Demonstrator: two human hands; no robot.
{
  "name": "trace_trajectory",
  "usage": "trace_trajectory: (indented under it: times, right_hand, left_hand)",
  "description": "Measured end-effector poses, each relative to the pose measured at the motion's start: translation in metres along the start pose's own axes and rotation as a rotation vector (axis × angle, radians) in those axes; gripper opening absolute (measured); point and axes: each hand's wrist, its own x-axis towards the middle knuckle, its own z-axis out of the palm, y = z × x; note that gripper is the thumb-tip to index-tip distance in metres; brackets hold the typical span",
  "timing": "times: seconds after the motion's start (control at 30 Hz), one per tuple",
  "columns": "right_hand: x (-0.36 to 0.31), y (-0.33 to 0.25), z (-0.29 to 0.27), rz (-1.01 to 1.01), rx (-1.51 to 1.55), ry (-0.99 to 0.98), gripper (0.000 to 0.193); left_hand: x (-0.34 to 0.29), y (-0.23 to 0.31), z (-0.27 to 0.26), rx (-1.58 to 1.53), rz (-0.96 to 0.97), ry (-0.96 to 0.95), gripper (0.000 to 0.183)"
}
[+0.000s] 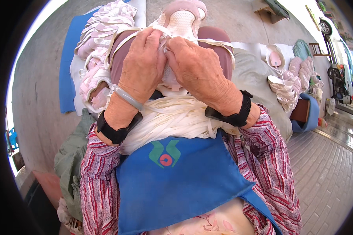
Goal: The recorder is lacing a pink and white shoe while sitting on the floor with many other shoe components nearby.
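Observation:
A pink and white sneaker (180, 20) lies between my knees, its toe pointing away from me. My left hand (142, 64) is closed over the near part of the shoe, fingertips pinching a white shoelace (161, 28). Right against it, my right hand (202, 68) is also closed, thumb and forefinger pressed together at the lace. Loose lace ends trail over both thighs. The backs of my hands hide the eyelets and part of the tongue. On my lap, just nearer than the shoe, rests a thick bundle of white laces (174, 115).
Pink and white sneakers (104, 29) are piled in a row at the left on a blue sheet (68, 70). More shoes (288, 88) stand at the right, near a blue and brown stool (306, 113). A blue apron (176, 184) covers my front. Grey-green cloth (72, 156) hangs at lower left.

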Motion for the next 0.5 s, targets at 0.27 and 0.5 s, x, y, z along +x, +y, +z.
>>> trace_trajectory:
  times: [0.27, 0.5]
  right_hand:
    - [0.011, 0.015, 0.012, 0.034, -0.034, 0.056, 0.02]
    - [0.014, 0.018, 0.018, -0.021, 0.007, 0.095, 0.021]
  left_hand:
    - [0.007, -0.014, -0.007, -0.007, 0.037, -0.094, 0.025]
    - [0.008, -0.016, -0.011, -0.095, 0.051, -0.071, 0.019]
